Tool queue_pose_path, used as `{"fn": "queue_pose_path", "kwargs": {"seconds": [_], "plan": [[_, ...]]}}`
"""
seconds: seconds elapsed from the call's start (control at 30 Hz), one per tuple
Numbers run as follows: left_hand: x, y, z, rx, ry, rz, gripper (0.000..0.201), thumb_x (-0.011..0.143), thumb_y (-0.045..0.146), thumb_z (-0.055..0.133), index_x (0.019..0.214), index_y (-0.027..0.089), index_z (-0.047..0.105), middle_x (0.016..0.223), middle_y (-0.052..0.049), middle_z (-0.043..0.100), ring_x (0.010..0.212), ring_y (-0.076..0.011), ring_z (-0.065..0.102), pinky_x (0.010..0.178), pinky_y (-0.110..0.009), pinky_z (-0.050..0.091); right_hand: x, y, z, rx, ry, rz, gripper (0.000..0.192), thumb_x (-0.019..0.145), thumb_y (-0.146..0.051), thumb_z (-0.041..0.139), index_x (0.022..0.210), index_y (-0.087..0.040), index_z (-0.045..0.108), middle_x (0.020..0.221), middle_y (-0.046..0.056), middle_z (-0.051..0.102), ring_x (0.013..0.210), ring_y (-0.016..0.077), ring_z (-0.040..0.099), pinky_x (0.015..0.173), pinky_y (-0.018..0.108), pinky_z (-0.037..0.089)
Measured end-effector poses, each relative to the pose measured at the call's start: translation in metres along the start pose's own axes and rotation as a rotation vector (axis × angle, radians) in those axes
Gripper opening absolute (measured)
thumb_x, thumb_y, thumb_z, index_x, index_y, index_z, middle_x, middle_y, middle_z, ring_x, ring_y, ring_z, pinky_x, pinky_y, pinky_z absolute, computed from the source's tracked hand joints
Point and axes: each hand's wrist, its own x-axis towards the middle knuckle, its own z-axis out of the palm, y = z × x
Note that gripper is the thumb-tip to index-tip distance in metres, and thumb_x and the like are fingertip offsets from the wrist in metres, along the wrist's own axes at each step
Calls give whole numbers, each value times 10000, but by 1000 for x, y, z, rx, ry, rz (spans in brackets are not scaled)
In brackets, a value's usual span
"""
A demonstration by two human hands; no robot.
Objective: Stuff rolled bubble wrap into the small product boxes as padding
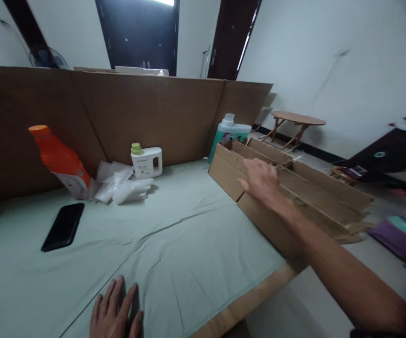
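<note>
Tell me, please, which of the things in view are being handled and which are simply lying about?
In hand:
- right hand, open, reaching over the stack of flattened brown cardboard boxes
- left hand, flat on the pale green sheet

Lying about:
- orange plastic bottle
- black phone
- small white jug
- bubble wrap

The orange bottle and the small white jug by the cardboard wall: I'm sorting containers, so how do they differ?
The orange bottle is taller and leans tilted against the cardboard wall, while the white jug is squat and stands upright. The bottle has an orange cap; the jug has a green one. The jug has a cut-out handle; the bottle shows none. Both sit on the pale cloth beside crumpled plastic wrap.
</note>
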Motion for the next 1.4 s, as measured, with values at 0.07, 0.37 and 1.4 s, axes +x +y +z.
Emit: {"fn": "queue_pose_path", "kwargs": {"seconds": [0.07,0.37,1.4], "plan": [[2,12,-2,-6,32,32,418,928,275,493,1293,235,691,1465,-174,572,1373,-375,508,1105,-610,400,31,19,-2,14,4,61,127,791,-232,729,842,-127,680,1091,200,723,1313,386,535,1074,594,304],[9,22,-10,-301,81,-102,536,920,303,545,1454,268,524,1520,-145,518,1378,-320,525,1073,-530,504,32,-7,9,210,-34,-130,171,728,-232,751,595,-265,647,579,34,654,933,334,709,1028,594,382],[192,-12,-55,-732,117,-316,435,751,167,605,1172,204,707,1132,-92,737,971,-253,700,858,-379,575,-109,-79,129,1464,-215,688,641,875,-580,624,1466,-356,518,1489,-28,574,1448,235,444,1236,446,338]]}}
